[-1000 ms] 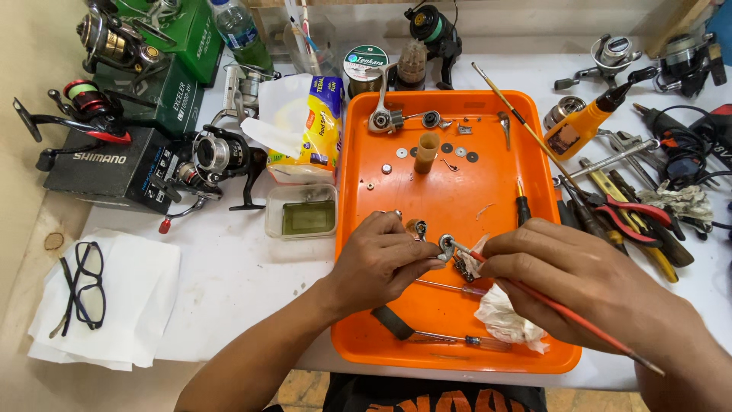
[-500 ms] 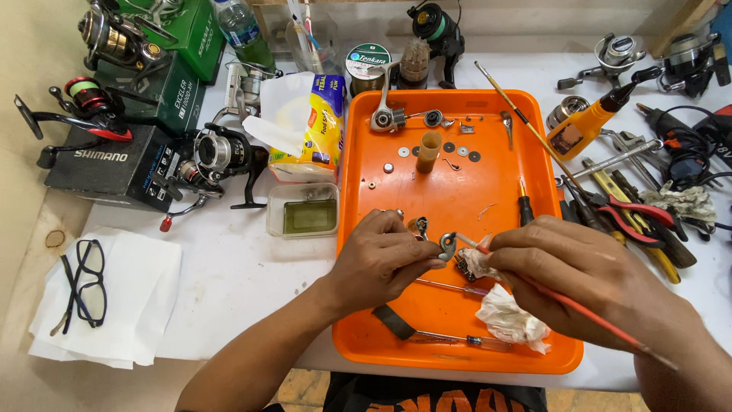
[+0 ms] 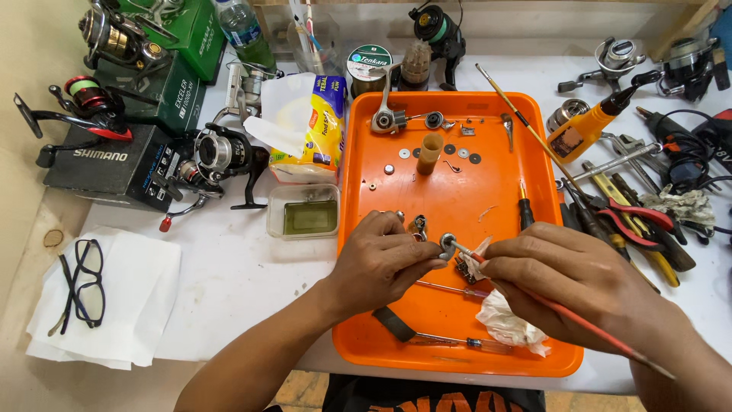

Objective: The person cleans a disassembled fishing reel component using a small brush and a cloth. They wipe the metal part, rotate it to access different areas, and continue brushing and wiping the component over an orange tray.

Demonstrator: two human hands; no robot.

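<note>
Bench: white-topped bench (image 3: 229, 282), crowded with gear, and the orange tray (image 3: 457, 206) sits dead centre as our landmark.
Tray: stripped-down parts all over it; along its far edge a reel body with handle arm (image 3: 383, 114), with washers and a tan tube (image 3: 429, 152) standing just nearer than that.
Left of tray: boxes with spinning reels (image 3: 213, 156) on and around them, a tissue pack (image 3: 309, 126), a small clear dish (image 3: 303, 211) touching distance from the tray wall, and glasses (image 3: 80, 286) on a white cloth well off to the left.
Right of tray: orange oil bottle (image 3: 583, 126), pliers with red grips (image 3: 637, 217), screwdrivers in a heap.
Left hand (image 3: 381, 263): over the tray's near half, fingers pinched tight on a small metal part (image 3: 447, 243).
Right hand (image 3: 568, 286): closed round a red-handled brush (image 3: 579, 320), tip right on that part, a wad of tissue (image 3: 476, 263) tucked in the same grip.
Below the hands: crumpled rag (image 3: 511, 320) and a slim screwdriver (image 3: 457, 340) by the tray's near wall.
Progress: by my reckoning the reel is fully apart and cleaning is mid-run; many loose pieces lie unassembled, so rebuilding looks untouched.
</note>
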